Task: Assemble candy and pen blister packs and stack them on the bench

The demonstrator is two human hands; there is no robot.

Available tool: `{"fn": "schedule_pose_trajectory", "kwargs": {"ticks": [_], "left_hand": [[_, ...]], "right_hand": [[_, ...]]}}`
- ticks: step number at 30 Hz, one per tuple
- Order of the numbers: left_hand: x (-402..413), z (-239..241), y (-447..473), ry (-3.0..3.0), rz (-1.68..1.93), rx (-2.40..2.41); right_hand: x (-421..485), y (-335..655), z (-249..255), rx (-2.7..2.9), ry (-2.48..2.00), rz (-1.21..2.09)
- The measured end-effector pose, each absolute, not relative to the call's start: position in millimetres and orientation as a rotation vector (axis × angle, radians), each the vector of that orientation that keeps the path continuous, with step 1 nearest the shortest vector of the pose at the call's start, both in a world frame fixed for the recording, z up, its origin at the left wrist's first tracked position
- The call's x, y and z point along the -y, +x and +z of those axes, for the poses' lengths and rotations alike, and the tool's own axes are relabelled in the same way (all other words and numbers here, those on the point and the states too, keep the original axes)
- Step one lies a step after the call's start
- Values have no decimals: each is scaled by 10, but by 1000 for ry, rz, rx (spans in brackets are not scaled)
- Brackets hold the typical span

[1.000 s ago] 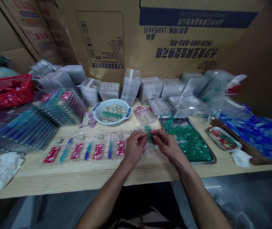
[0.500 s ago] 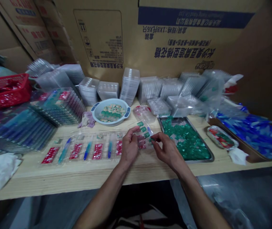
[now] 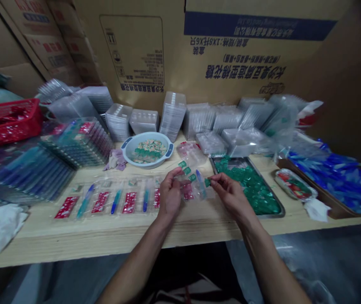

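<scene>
My left hand (image 3: 171, 192) is closed on the edge of a clear plastic tray (image 3: 180, 169), tilted above the table. Several green pieces (image 3: 187, 170) sit in a row of its compartments. Between the fingertips of my right hand (image 3: 229, 192) is a small green piece (image 3: 207, 182), just right of the tray and apart from it. A blue pen-shaped tube (image 3: 200, 181) shows between the two hands. To the right, a metal tray (image 3: 282, 207) holds a heap of green pieces (image 3: 256, 192). Left of my left hand, filled clear trays lie in a row with red packets (image 3: 129, 202) and blue tubes (image 3: 117, 201).
A light blue basin (image 3: 126, 147) with small pieces stands behind the row. Stacks of clear trays (image 3: 172, 116) line the back against a large carton (image 3: 174, 50). At right is a box of blue tubes (image 3: 338, 177); at left, a red basket (image 3: 36, 114).
My right hand has moved a little right, away from the tray, with the green piece in its fingers. The tray has tilted slightly in my left hand, and the blue tube shows more.
</scene>
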State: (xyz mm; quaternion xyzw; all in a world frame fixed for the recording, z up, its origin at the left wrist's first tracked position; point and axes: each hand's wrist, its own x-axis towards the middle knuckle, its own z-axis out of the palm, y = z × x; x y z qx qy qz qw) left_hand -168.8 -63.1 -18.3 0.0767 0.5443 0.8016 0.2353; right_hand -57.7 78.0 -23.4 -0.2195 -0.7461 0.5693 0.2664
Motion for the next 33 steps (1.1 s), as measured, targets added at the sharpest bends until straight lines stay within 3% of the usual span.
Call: {"fn": "schedule_pose_trajectory", "kwargs": {"ticks": [12,20,26,30,33], "left_hand": [[662,-211,-1660,297,2156,-1550],[686,-138,-1605,340,2337,-1318],[628,-200,-1548,108,2117,-1193],[651,-208,-1630,22,2040,-1179],[665,-189,-1690,6,2052,-1183]], "right_hand": [[-459,-595,-218,2557,-517,570],[-335,-770,-209,2371,-599,706],[-228,-881,-173,2476,-647,654],[-628,-693,-263,2461,-551,878],[-1110,-479,-363,2424,-888,656]]}}
